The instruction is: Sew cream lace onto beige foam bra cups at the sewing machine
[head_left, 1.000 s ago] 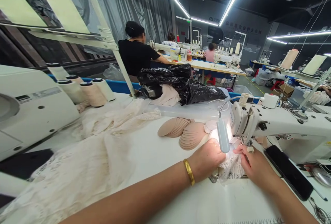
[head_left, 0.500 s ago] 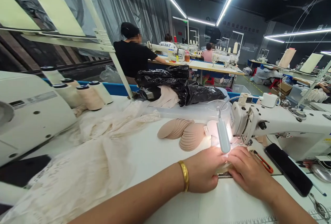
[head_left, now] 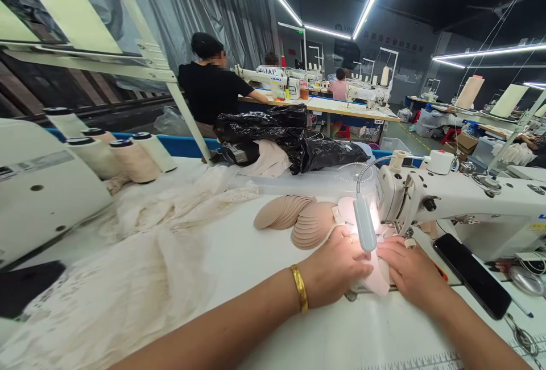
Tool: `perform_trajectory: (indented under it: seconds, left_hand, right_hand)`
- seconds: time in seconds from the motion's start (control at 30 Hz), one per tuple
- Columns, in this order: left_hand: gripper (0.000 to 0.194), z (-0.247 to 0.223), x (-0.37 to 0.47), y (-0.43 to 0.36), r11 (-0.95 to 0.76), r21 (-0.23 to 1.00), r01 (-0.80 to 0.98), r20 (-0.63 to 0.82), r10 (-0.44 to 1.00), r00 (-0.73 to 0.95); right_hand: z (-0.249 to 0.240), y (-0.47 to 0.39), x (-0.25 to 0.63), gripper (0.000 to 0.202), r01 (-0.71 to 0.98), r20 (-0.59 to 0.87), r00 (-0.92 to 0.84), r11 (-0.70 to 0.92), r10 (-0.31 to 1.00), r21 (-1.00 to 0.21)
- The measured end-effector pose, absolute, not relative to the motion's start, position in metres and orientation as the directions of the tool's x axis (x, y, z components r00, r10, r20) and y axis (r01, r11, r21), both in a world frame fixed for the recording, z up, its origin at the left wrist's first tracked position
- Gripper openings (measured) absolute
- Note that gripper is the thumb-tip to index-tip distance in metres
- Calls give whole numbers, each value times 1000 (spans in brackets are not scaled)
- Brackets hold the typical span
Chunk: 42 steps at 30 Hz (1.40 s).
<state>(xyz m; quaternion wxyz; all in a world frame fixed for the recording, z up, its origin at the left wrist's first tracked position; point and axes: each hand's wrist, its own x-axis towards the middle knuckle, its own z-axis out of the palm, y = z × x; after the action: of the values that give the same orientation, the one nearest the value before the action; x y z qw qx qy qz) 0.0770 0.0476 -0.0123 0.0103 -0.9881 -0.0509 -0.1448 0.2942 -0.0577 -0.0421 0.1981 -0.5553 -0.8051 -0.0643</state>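
A light pink fabric piece [head_left: 377, 276] lies under the needle area of the white sewing machine [head_left: 443, 193], lit by a small grey lamp [head_left: 364, 225]. My left hand [head_left: 336, 267], with a gold bangle at the wrist, is at the piece's left side, its fingers bent against it. On the right side, my right hand [head_left: 409, 267] rests its fingers on the fabric near the presser foot. Fanned stacks of beige oval pads [head_left: 313, 225] sit left of the lamp. The lamp's head and glare hide part of the fabric and some fingertips.
Sheer cream fabric [head_left: 149, 267] spreads over the table's left, near thread cones [head_left: 134, 159]. Black plastic bags [head_left: 298, 136] lie behind. A phone [head_left: 471, 273] and a ruler strip are at right. A person in black [head_left: 211, 82] sits beyond.
My left hand has shifted up and left, and its fingers have opened out somewhat. More of the pink piece now shows between my hands. The view has moved slightly.
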Motion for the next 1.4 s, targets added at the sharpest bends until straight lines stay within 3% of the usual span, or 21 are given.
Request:
perform_trajectory:
  seconds: [0.2, 0.5, 0.9, 1.4]
  left_hand:
    - [21, -9, 79, 53, -998, -5, 65, 317, 60, 946]
    - [19, -8, 80, 55, -993, -18, 115, 333, 102, 937]
    - [14, -12, 80, 57, -993, -34, 117, 357, 98, 929]
    - [16, -20, 82, 54, -988, -60, 139, 401, 103, 910]
  right_hand:
    - [-54, -55, 302, 56, 965, 315, -187, 235, 930, -119]
    - [-59, -54, 301, 67, 969, 305, -149, 200, 941, -143]
    - [-35, -59, 299, 32, 928, 432, -121, 256, 894, -270]
    - [-27, -60, 294, 32, 912, 422, -76, 234, 903, -336]
